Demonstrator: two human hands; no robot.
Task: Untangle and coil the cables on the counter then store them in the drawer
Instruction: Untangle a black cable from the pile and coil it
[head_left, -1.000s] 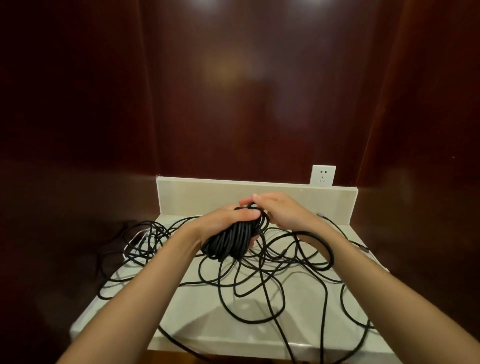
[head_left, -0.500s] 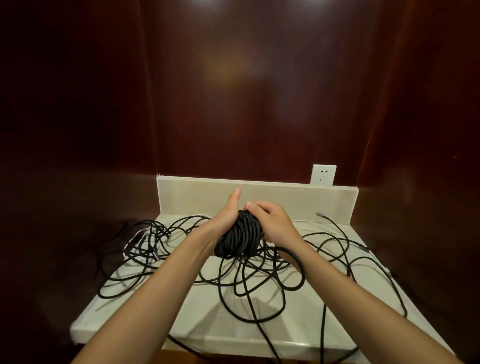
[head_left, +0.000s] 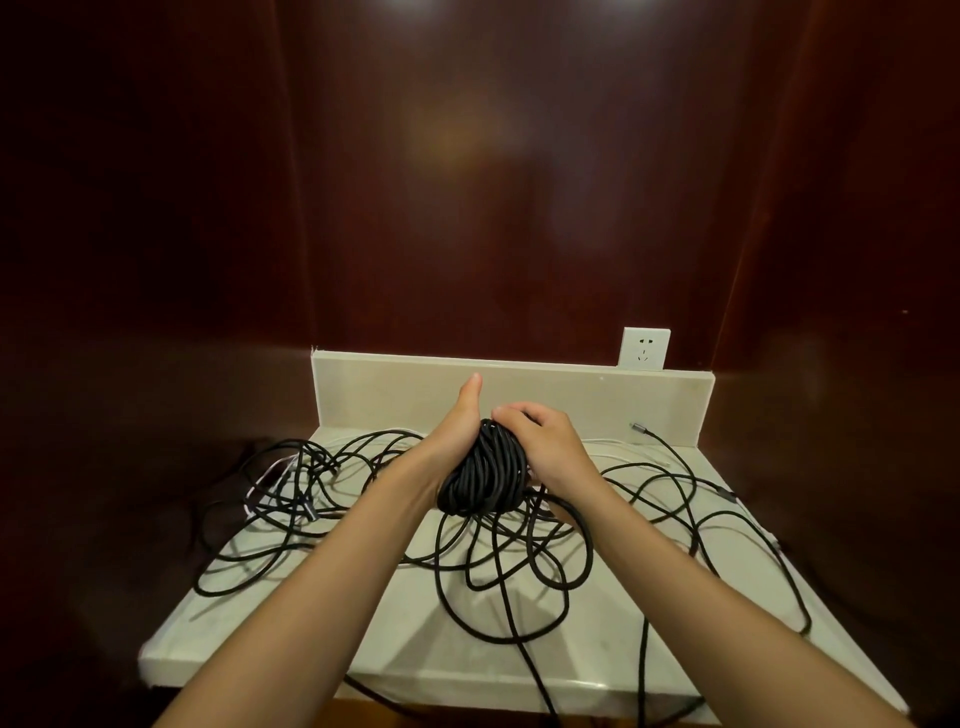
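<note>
Left hand (head_left: 457, 431) grips black coil (head_left: 485, 475), thumb raised; right hand (head_left: 545, 447) pinches strand atop, apparently laying next wrap. Loose cables (head_left: 498, 561) sprawl beneath.

A white wall socket (head_left: 645, 348) sat on the dark red-brown wood panelling (head_left: 493, 182), just above the right end of a pale stone upstand (head_left: 597, 397) that ran along the back edge of the bench. The glossy panelling closed in the back and both sides, with soft light reflections near its top
</note>
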